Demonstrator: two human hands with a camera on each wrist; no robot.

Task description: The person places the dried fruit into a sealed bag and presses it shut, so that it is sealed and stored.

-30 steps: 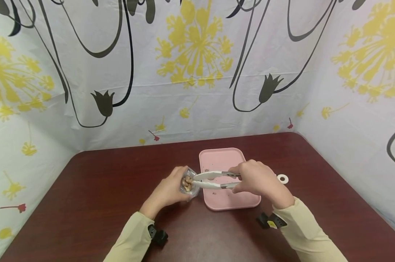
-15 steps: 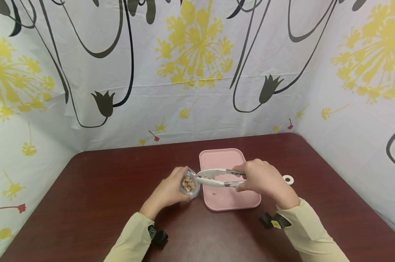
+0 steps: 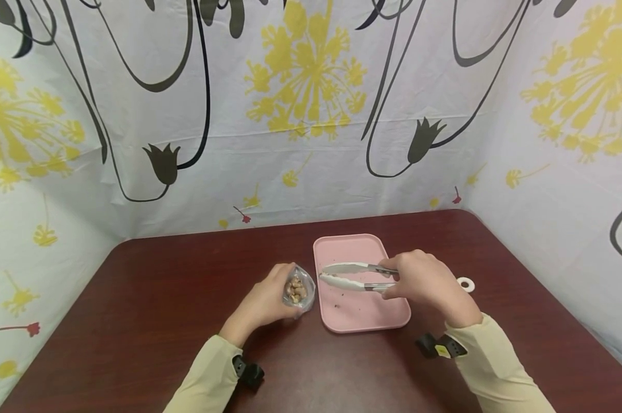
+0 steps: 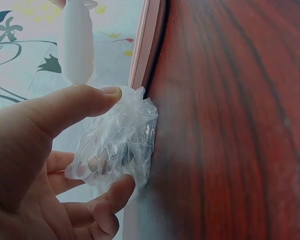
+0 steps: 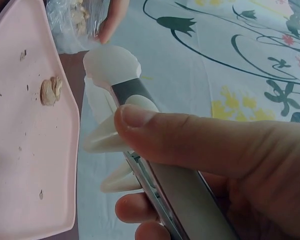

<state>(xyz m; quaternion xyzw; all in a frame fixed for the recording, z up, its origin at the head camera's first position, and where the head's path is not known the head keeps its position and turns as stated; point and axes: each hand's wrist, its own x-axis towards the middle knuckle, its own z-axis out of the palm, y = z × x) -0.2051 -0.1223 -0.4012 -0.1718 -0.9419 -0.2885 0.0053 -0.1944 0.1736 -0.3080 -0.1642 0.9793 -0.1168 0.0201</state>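
My left hand [image 3: 264, 297] curls round a clear plastic bag [image 3: 307, 298] that stands left of the pink tray, its mouth showing brown nut pieces [image 3: 296, 290]. In the left wrist view, thumb and fingers hold the crinkled bag [image 4: 125, 135]. Metal tongs with white tips [image 3: 344, 282] are gripped by my right hand [image 3: 426, 285], their two arms apart over the tray [image 3: 362, 321]. One walnut piece [image 5: 51, 91] lies on the tray in the right wrist view, among small dark crumbs.
A dark red-brown table [image 3: 161, 298] carries everything. A white ring [image 3: 466, 284], partly behind the right hand, shows at its right. Patterned white cloth [image 3: 290, 189] surrounds the table's back and sides.
My right hand and the tongs have moved right, from the bag's mouth to over the tray. The left hand and the bag stay in place.
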